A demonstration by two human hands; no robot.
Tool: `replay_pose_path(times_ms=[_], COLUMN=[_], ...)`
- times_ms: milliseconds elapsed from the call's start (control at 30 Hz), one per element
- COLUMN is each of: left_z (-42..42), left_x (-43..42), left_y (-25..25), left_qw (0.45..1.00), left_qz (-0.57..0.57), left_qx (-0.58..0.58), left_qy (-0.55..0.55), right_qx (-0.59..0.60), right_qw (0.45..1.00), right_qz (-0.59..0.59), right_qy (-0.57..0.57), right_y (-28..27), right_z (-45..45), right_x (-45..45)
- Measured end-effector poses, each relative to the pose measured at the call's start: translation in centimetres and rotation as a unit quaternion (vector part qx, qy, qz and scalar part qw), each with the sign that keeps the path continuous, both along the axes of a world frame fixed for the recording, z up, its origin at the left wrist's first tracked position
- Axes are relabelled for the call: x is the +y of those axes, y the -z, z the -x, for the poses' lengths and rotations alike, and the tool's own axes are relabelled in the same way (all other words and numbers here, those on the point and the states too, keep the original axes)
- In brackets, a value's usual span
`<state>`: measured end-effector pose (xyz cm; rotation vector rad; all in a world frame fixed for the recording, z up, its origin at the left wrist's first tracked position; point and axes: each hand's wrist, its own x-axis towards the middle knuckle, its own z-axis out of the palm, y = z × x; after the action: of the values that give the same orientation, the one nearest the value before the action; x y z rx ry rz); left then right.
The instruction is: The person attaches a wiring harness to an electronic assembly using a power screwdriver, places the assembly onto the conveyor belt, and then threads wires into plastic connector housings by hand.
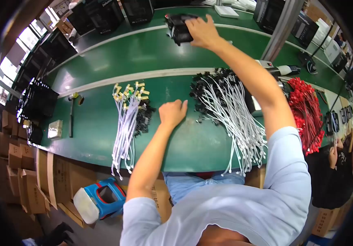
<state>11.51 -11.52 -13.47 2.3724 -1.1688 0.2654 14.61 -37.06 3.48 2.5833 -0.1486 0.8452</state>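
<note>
My right hand [203, 33] is stretched far across the bench and grips a black part with ribbed sides [179, 28] above the green back strip; its exact kind is not clear. My left hand [173, 112] rests on the green work surface [168, 149], fingers curled in and thumb out, with nothing visible in it. Left of that hand lies a bundle of white cables with yellowish connectors [125, 119], beside small black clips [144, 117]. On its other side is a larger pile of white cables [238, 123] with black pieces [205, 92] at the far end.
Red cables [305, 115] lie at the right, near a co-worker's hand [333, 156]. A black-handled tool [71, 119] and a small clear packet [55, 129] sit at the left. A metal post [281, 33] rises at the back right. A blue stool [102, 199] stands below.
</note>
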Motion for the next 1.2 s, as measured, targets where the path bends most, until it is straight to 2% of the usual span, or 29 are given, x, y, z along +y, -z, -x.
replay_pose_path(times_ms=[33, 67, 100, 200, 267, 300, 367, 433, 467, 500, 533, 567, 600, 633, 667, 700, 767, 800, 867, 900, 967, 1000, 1033, 1067, 1100, 1133, 1167, 1200], left_z=[0.0, 0.0, 0.0, -0.6, -0.4, -0.6, -0.5, -0.3, -0.4, -0.5, -0.6, -0.6, -0.4, -0.7, -1.0, -0.8, 0.4, 0.4, 0.4, 0.7, 0.7, 0.8, 0.9, 1.0, 1.2, 1.4, 1.4, 1.5], left_x=[-0.3, -0.4, -0.3, -0.5, -0.5, -0.7, -0.6, -0.6, -0.5, -0.5, -0.5, -0.5, -0.6, -0.3, 0.3, 0.0, 0.0, 0.0, 0.1, 0.0, 0.0, 0.1, 0.3, 0.3, 0.0, 0.1, 0.5, 0.5], left_y=[-0.3, -0.3, -0.4, -0.2, -0.2, -0.2, 0.0, -0.2, 0.0, 0.2, 0.5, 0.6, 0.4, 0.7, 1.8, 0.4, 0.1, -0.1, 0.1, -0.5, -0.2, -0.2, -0.3, -0.5, -0.5, -0.4, -0.5, -0.9], left_qw=[1.0, 0.999, 0.999, 1.0, 0.999, 0.999, 1.0, 1.0, 1.0, 1.0, 1.0, 1.0, 0.999, 0.997, 0.995, 0.996, 0.998, 0.998, 0.998, 0.997, 0.998, 0.998, 0.998, 0.997, 0.998, 0.997, 0.996, 0.995], left_qz=[-0.006, -0.044, -0.032, -0.013, -0.031, -0.035, -0.009, -0.02, -0.017, -0.016, -0.01, -0.005, -0.016, -0.069, -0.06, -0.085, -0.057, -0.067, -0.06, -0.066, -0.04, -0.041, -0.036, -0.031, -0.029, -0.029, -0.028, -0.006], left_qx=[0.003, -0.011, -0.019, -0.002, 0.014, 0.014, 0.002, 0.02, 0.019, 0.017, 0.009, 0.002, 0.004, 0.007, -0.065, 0.021, 0.002, -0.013, 0.0, 0.0, -0.004, -0.005, 0.027, 0.058, 0.057, 0.069, 0.078, 0.096], left_qy=[-0.021, 0.0, 0.012, -0.01, -0.013, -0.007, -0.008, -0.011, -0.011, -0.009, -0.009, -0.009, -0.031, -0.039, -0.037, -0.001, 0.004, 0.018, 0.022, 0.03, 0.037, 0.041, 0.036, 0.03, 0.029, 0.033, 0.029, 0.028], right_qx=[0.012, 0.034, 0.055, 0.038, 0.016, 0.017, -0.074, -0.115, 0.032, 0.174, 0.188, 0.144, 0.156, 0.209, 0.252, 0.293, 0.411, 0.409, 0.365, 0.253, 0.162, 0.132, 0.099, 0.084, -0.046, -0.144, -0.229, -0.194], right_qw=[1.0, 0.999, 0.997, 0.997, 0.995, 0.994, 0.983, 0.984, 0.991, 0.966, 0.959, 0.971, 0.96, 0.934, 0.909, 0.88, 0.808, 0.808, 0.794, 0.753, 0.715, 0.663, 0.69, 0.688, 0.705, 0.776, 0.819, 0.84], right_qz=[0.002, -0.005, -0.01, -0.018, 0.023, 0.019, -0.021, -0.005, -0.094, -0.184, -0.212, -0.176, -0.201, -0.249, -0.268, -0.291, -0.372, -0.389, -0.457, -0.581, -0.651, -0.707, -0.688, -0.71, -0.702, -0.614, -0.513, -0.431], right_qy=[0.016, 0.034, 0.049, 0.057, 0.097, 0.103, 0.166, 0.132, 0.095, 0.057, -0.024, -0.077, -0.113, -0.147, -0.194, -0.236, -0.2, -0.171, -0.165, -0.175, -0.196, -0.208, -0.203, -0.129, -0.088, -0.019, 0.116, 0.266], right_y=[2.2, 4.2, 5.9, 11.0, 14.1, 14.1, 13.9, 13.2, 10.8, 8.1, 7.3, 8.2, 6.8, 5.9, 6.1, 6.7, 8.0, 9.2, 13.1, 14.3, 12.7, 11.0, 9.3, 7.9, 7.9, 8.3, 9.3, 9.4], right_z=[-1.9, -3.3, -4.6, -7.5, -8.1, -8.3, -8.7, -8.5, -6.7, -4.0, -1.8, 0.3, 4.2, 8.3, 12.4, 16.4, 23.0, 25.1, 28.4, 29.6, 31.9, 33.2, 34.4, 35.7, 36.7, 37.4, 37.7, 38.1], right_x=[-1.3, -2.4, -3.3, -5.8, -7.1, -6.9, -5.0, -2.6, -0.1, 3.0, 5.2, 7.4, 10.7, 13.1, 14.7, 15.7, 16.3, 15.7, 13.7, 12.8, 12.1, 11.8, 10.9, 9.3, 7.2, 4.2, 1.2, -1.3])
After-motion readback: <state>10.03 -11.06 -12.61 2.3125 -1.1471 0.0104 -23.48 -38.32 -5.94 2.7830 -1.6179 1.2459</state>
